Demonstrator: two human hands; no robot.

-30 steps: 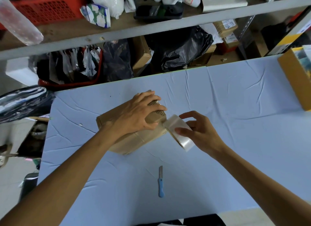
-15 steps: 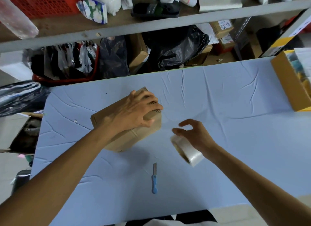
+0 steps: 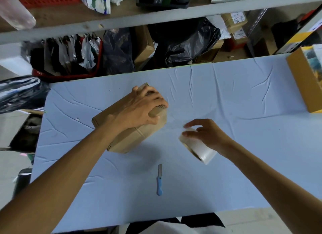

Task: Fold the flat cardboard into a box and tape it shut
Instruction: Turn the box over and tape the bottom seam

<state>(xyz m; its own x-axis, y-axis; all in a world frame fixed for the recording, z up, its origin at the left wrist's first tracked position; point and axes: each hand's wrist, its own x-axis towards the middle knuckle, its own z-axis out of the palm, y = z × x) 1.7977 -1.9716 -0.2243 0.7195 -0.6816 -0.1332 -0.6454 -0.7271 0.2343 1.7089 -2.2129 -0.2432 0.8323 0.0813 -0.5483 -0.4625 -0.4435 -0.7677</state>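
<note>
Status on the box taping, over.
Left hand grips the box end. Right hand holds the tape roll, apart from the box. Knife on the table, clear of both.

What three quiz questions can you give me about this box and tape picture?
1. True or false: the left hand grips the cardboard box.
2. Fill in: the thing lying untouched on the table in front of the person is a blue ____.
3. What does the right hand hold? A) a tape roll B) scissors C) nothing

Key: 1 true; 2 knife; 3 A.
</note>
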